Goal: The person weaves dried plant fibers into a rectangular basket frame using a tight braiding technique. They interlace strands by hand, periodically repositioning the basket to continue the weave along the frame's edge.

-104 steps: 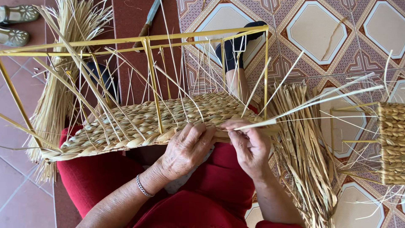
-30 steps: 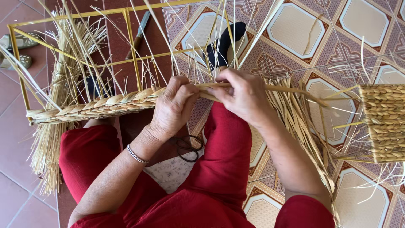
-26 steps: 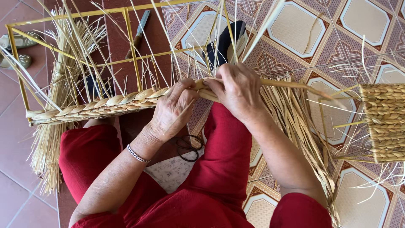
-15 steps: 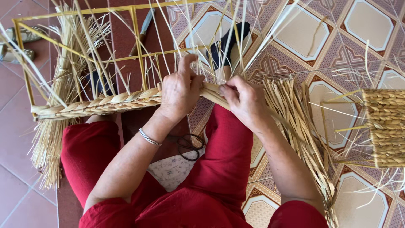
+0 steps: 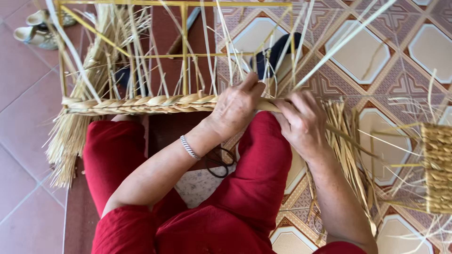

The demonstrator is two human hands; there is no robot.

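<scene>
Since a moment ago: left hand point(image 5: 235, 106) lifted onto braid point(image 5: 141, 103), gripping its end. Right hand point(image 5: 303, 122) alongside, pinching loose straw point(image 5: 346, 136). Weaving edge evidently advancing.

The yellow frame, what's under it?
Under the frame show red and patterned floor tiles, a straw bundle and a dark shoe. Straw strands hide parts of the floor.

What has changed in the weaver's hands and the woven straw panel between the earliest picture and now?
The woven panel has tipped from lying flat across the lap to standing edge-on. The left hand moved onto its braided rim; the right hand still pinches the straw strands. The yellow frame and the straw bundle stayed put.
</scene>
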